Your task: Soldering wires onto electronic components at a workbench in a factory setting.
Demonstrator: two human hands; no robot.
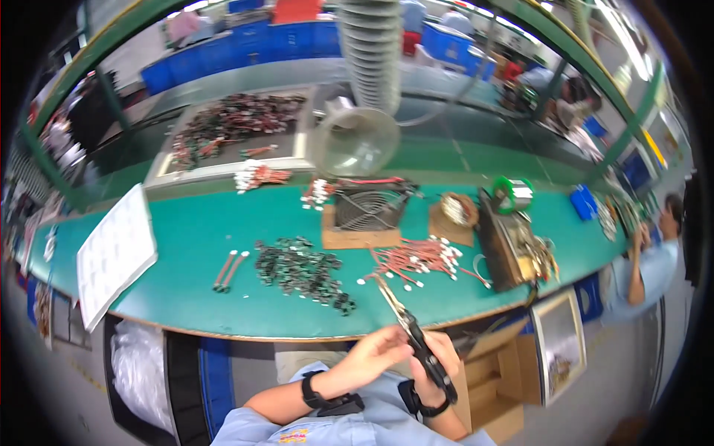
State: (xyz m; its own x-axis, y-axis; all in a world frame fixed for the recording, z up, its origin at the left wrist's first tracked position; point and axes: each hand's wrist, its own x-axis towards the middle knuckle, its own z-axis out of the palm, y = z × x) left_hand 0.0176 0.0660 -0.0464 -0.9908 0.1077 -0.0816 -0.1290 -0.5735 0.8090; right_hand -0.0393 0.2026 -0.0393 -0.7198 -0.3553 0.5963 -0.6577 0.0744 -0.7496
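Note:
My right hand (437, 362) grips the black handles of a pair of pliers (407, 322), whose metal jaws point up toward the bench edge. My left hand (374, 355) rests against the pliers' shaft with its fingers curled; whether it pinches something small I cannot tell. Both hands hover in front of the green bench (193, 245), close to my chest. Just beyond the jaws lies a heap of red wires with white connectors (416, 260). A pile of small dark green and black parts (305, 271) lies left of it. Two red wire pieces (229, 269) lie apart further left.
A small fan (370, 209) sits on cardboard at mid-bench under a ribbed duct funnel (355, 140). A white sheet (115, 253) lies at left, a tray of parts (230, 134) behind. A solder holder (509, 238) stands at right. Another person (647, 256) sits far right. A cardboard box (494, 386) stands below.

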